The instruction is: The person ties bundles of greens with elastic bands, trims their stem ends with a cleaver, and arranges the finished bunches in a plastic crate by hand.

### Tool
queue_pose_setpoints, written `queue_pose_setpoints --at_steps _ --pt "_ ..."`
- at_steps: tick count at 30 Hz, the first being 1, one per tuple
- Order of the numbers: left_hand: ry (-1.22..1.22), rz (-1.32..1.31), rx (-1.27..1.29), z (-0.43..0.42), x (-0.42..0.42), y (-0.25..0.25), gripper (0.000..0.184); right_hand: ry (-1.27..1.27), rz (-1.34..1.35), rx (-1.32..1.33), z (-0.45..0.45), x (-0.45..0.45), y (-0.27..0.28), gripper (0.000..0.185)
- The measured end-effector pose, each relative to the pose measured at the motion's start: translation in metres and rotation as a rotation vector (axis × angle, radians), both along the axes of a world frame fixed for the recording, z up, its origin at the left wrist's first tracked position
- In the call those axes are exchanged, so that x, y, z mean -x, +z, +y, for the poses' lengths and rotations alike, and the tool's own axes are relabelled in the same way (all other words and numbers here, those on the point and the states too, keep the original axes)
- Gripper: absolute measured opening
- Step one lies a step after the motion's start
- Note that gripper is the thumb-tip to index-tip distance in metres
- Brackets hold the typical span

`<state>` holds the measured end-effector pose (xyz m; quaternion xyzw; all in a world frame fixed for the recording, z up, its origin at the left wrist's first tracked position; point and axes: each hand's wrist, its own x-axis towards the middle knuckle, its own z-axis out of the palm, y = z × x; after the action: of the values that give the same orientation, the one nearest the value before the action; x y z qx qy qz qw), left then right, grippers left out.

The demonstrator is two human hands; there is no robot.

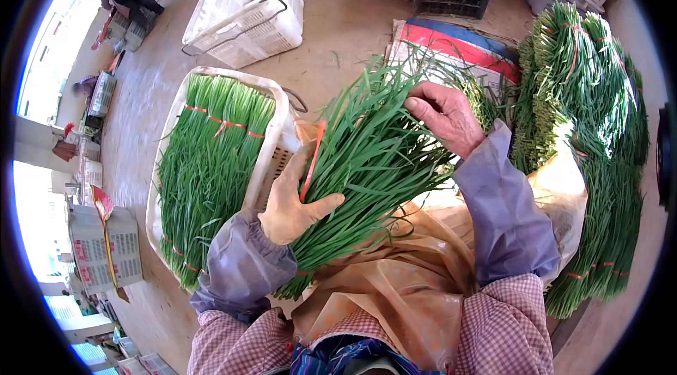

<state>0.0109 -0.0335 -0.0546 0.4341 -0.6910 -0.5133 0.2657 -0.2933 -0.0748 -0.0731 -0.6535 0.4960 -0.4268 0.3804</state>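
Chive bundle [374, 149] rests over the lap, above the tan plastic apron [395, 255], and from my distant seat I look at it through the head camera. The left hand [293, 202] clasps its left side: the thumb is spread upon the leaves, while the other fingers go behind, where I cannot follow them. A red band [314, 160] crosses the bundle just beside this hand; whether it closes underneath, I cannot tell. The right hand [451, 118] is at the far right edge of the leaves, its thumb and index finger drawn close together (if a leaf is caught between them, it is too small for me to judge).

To work these leaves well, I would make the left grip firm but not squeezing, because such soft leaves probably bruise easily. With the right fingertips I would take only the bent ones and draw them along their length, so that the band does not slip. The chives in the white crate [283, 103], lying side by side, give me a good model.
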Motion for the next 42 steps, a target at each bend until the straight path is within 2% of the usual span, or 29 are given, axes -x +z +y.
queue_pose_setpoints --at_steps 4,7,8,9,11,13,17,19,21,23,27,29,30,31,32,33,35,37,39,41,42 --pt "0.038 -0.051 0.02 0.002 0.0 -0.004 0.092 -0.052 0.035 0.111 0.001 -0.007 -0.01 0.015" --pt "0.063 -0.107 0.022 0.003 -0.001 -0.007 0.097 -0.378 -0.089 0.241 0.002 -0.008 -0.022 0.016" --pt "0.064 -0.126 0.026 0.003 -0.001 -0.007 0.098 -0.481 -0.166 0.187 -0.001 0.001 -0.025 0.016" --pt "0.053 -0.15 0.049 0.003 -0.001 -0.006 0.098 -0.529 -0.3 0.128 -0.004 0.015 -0.033 0.012" --pt "0.038 -0.2 0.098 0.001 -0.001 -0.003 0.098 -0.582 -0.342 0.152 -0.005 0.026 -0.025 0.007" --pt "0.044 -0.204 0.131 0.003 0.001 -0.004 0.096 -0.58 -0.401 0.369 -0.007 0.01 -0.003 0.008" --pt "0.035 -0.252 0.193 0.004 0.005 -0.004 0.094 -0.147 0.132 0.403 -0.006 -0.001 0.049 0.018" --pt "0.014 -0.305 0.221 0.003 0.005 -0.005 0.097 0.029 0.168 0.135 -0.021 -0.009 0.047 0.027" --pt "0.024 -0.314 0.226 0.005 0.006 -0.003 0.097 0.073 0.176 0.103 -0.028 -0.022 0.037 0.023" --pt "0.039 -0.295 0.201 0.007 0.004 -0.005 0.098 0.032 0.234 0.241 -0.034 -0.027 0.027 0.019" --pt "0.015 -0.279 0.169 0.001 0.002 -0.008 0.097 -0.185 0.314 0.615 -0.033 -0.035 0.007 0.011" --pt "0.012 -0.274 0.183 -0.001 0.001 -0.009 0.096 -0.549 0.387 0.822 -0.045 -0.024 -0.013 0.008" --pt "0.025 -0.253 0.193 -0.001 0.0 -0.009 0.095 -0.571 0.138 0.522 -0.048 -0.004 -0.02 0.006" --pt "0.041 -0.231 0.204 -0.001 -0.001 -0.01 0.094 -0.596 0.046 0.377 -0.055 0.021 -0.029 0.003" --pt "0.09 -0.206 0.207 -0.001 -0.001 -0.011 0.096 -0.687 0.251 0.29 -0.045 0.031 -0.015 0.003" --pt "0.142 -0.184 0.212 0.0 -0.002 -0.012 0.099 -0.736 0.347 0.459 -0.041 0.042 -0.02 0.005" --pt "0.245 -0.142 0.223 0.0 -0.001 -0.013 0.104 -0.755 0.371 0.577 -0.012 0.025 0.007 0.009" --pt "0.231 -0.081 0.151 -0.001 0.0 -0.011 0.101 -0.601 0.341 0.627 0.025 -0.002 0.022 0.02" --pt "0.196 0.053 0.012 -0.007 0.0 -0.015 0.097 0.02 0.241 0.718 0.048 -0.034 0.02 0.034" --pt "0.205 0.118 -0.082 -0.011 0.0 -0.011 0.079 0.253 0.58 0.632 0.063 -0.076 0.019 0.054" --pt "0.214 0.211 -0.132 -0.012 -0.001 -0.011 0.074 0.228 0.606 0.523 0.064 -0.079 0.006 0.061"
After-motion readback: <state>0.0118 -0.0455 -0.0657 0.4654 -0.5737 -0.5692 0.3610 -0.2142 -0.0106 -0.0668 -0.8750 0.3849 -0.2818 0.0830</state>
